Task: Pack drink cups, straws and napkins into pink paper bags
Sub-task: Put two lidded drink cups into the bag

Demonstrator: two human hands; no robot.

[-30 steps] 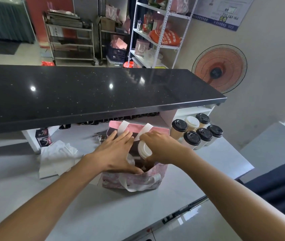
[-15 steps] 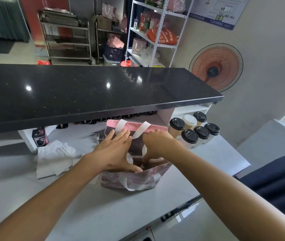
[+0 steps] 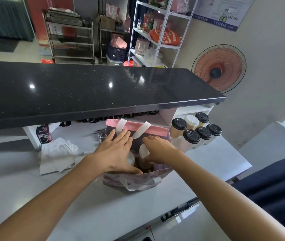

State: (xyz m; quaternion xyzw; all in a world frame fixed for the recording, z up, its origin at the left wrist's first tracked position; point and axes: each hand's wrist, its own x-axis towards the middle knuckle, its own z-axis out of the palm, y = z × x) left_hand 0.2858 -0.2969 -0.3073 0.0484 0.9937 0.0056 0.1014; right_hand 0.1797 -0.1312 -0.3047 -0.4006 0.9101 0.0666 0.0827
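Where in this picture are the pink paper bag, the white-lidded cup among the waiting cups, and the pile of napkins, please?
pink paper bag (image 3: 157, 130): head view, on its pink far rim.
white-lidded cup (image 3: 191, 120): head view, on its lid.
pile of napkins (image 3: 58, 153): head view, on the middle of the crumpled white paper.

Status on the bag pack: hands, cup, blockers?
Left hand flat, spreading pink bag. Right hand grips white-lidded cup inside. Nothing blocking.

Both bare arms reach forward. Left hand (image 3: 116, 152) lies flat, fingers straight and spread. Right hand (image 3: 157, 148) curls downward, fingertips hidden.
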